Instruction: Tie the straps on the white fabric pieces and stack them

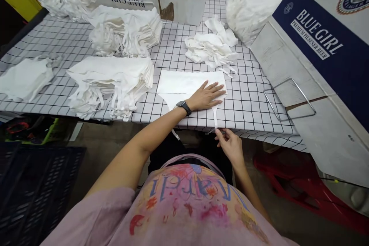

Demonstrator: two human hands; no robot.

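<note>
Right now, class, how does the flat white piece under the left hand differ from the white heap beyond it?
The flat piece lies spread out; the heap is crumpled.
The left hand rests on the flat piece; no hand touches the heap.
Both are white and lie on the checked cloth.

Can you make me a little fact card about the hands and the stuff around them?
Left hand: flat on a white cloth
Right hand: pinching a strap of that cloth
Left wrist: dark watch
Tablecloth: white with dark grid lines
Nearest pile: white cloth pieces with straps, left of the flat cloth
Right side: big Blue Girl box
</note>
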